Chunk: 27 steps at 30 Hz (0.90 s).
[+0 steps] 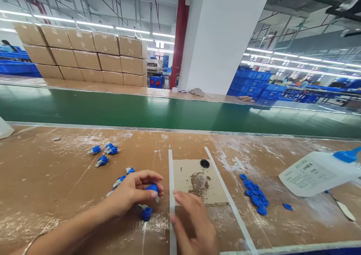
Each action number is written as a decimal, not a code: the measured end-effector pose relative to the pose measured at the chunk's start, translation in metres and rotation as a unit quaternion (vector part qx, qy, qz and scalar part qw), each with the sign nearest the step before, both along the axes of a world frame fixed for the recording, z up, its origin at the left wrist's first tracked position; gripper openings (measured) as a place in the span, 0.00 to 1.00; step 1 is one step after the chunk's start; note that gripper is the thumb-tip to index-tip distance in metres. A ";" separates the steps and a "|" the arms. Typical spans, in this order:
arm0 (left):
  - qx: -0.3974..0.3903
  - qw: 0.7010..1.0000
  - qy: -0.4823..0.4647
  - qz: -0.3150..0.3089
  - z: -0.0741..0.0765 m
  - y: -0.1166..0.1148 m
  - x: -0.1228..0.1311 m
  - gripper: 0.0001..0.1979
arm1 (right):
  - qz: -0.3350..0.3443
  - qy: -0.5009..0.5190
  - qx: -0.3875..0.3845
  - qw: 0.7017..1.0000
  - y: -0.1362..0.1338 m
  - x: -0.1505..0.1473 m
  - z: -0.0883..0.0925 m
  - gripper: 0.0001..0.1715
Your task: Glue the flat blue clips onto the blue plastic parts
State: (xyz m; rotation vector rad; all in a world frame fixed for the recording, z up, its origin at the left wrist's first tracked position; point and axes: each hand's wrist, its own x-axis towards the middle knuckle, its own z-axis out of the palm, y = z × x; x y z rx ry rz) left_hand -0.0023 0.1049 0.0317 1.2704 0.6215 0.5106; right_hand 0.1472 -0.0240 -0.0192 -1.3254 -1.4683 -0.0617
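My left hand (132, 193) is closed in a pinch on a small blue and white plastic part (153, 188), low on the brown worktable (56, 179). A second blue part (146, 213) lies just below that hand. My right hand (194, 221) rests beside a white strip (170, 172), fingers curled, at the near edge of a cardboard square (217, 191); I cannot make out whether it holds anything. On the cardboard sit a small clear cup (200, 179) in a glue stain and a black disc (204, 163).
Several finished blue-and-white parts (105, 152) lie at upper left. A pile of flat blue pieces (255, 195) lies right of a second white strip (225, 195). A white bottle with a blue nozzle (318, 172) lies at right. A green conveyor belt (169, 112) runs behind, with stacked cartons (84, 55) beyond.
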 end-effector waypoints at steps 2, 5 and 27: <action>0.078 0.993 0.037 0.077 0.005 0.016 -0.004 0.15 | -0.083 -0.058 -0.010 0.995 -0.012 0.033 0.001 0.15; 0.288 0.924 0.170 0.187 0.006 0.047 -0.013 0.12 | -0.241 -0.152 -0.040 0.958 -0.036 0.095 -0.003 0.11; 0.570 0.764 0.301 -0.027 0.015 0.055 -0.025 0.07 | -0.201 -0.423 -0.080 0.880 -0.062 0.194 -0.030 0.21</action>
